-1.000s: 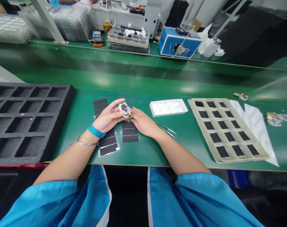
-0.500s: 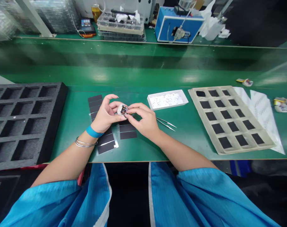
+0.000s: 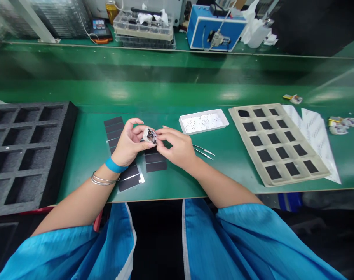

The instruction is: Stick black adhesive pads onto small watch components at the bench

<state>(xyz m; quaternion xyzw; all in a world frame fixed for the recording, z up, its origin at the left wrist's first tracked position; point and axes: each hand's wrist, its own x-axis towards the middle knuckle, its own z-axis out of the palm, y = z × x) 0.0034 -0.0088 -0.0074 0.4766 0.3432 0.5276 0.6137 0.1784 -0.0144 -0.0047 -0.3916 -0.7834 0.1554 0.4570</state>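
Note:
Above the middle of the bench, my left hand (image 3: 130, 140) has its thumb and fingers closed round a small device with a white rim (image 3: 149, 135). Dark, shiny parts show inside its opening. My right hand (image 3: 177, 147) pinches the device's right edge with thumb and fingertips, hiding part of it. From behind the right hand stick out the tips of metal tweezers (image 3: 204, 151); whether they are held or lie on the bench I cannot tell. Beneath the hands lie strips of black rectangular pieces (image 3: 130, 179), partly covered by my left hand and wrist.
A black foam tray (image 3: 53, 155) with square pockets stands at left. Behind the right hand sits a white box (image 3: 223, 123) of tiny pieces. To the right, a beige tray (image 3: 252, 163) holds black squares, beside white sheets (image 3: 319, 132). A blue machine (image 3: 206, 29) is on the back shelf.
The device has turned slightly between my fingers, so its dark opening shows differently. Both hands keep their hold. The whole view has shifted a little.

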